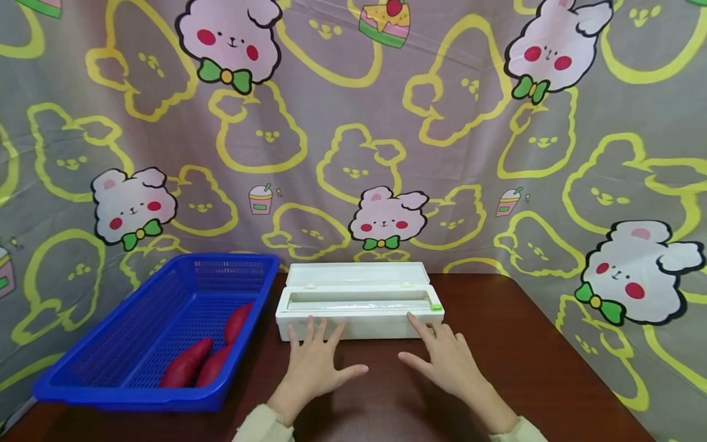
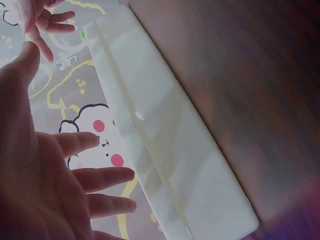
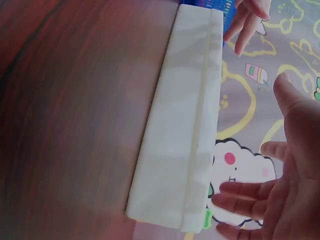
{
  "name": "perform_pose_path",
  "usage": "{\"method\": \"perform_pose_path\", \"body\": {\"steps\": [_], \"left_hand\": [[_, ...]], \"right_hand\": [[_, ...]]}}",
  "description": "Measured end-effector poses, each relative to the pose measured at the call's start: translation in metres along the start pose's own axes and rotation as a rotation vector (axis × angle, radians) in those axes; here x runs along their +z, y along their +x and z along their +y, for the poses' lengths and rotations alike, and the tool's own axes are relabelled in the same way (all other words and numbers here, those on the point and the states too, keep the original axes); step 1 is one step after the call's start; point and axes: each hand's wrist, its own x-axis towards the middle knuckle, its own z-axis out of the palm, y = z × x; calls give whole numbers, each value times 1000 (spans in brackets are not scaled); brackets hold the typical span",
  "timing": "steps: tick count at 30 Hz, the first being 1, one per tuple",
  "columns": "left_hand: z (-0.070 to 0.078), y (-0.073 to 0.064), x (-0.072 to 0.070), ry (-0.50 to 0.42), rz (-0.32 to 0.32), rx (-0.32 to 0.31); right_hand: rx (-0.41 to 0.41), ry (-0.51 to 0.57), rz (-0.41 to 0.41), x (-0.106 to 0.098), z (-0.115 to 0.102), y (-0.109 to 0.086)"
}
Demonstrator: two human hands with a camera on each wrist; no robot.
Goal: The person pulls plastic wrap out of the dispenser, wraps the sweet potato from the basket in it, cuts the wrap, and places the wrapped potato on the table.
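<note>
A long white cling film dispenser sits on the table with its lid tipped back. Inside the slot lies a roll of clear film, and a green slider is at the right end. My left hand is spread, its fingertips overlapping the lower front of the dispenser in the head view. My right hand has its fingers extended near the front right corner, index fingertip at the front edge. Both wrist views show the palms with nothing held, the fingers beside the dispenser's white front wall.
A blue plastic basket stands at the left, with several red sweet potatoes along its right side. The brown table extends to the right of the dispenser. Behind it hangs a grey cloth printed with cartoon animals.
</note>
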Motion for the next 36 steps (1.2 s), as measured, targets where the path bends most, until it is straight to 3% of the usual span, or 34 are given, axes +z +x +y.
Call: {"method": "perform_pose_path", "body": {"steps": [7, 13, 17, 20, 23, 36], "left_hand": [[-6, 5, 3, -1, 125, 16], [-13, 9, 3, -1, 260, 36], [-22, 13, 2, -37, 343, 0], [-30, 16, 1, -63, 381, -34], [-37, 19, 0, -87, 382, -68], [-58, 37, -4, -317, 234, -257]], "right_hand": [[-8, 154, 81, 5, 12, 7], [58, 404, 43, 12, 27, 13], [111, 603, 18, 16, 35, 17], [144, 684, -1, 17, 39, 20], [167, 726, -1, 17, 43, 23], [244, 833, -28, 21, 55, 42]]}}
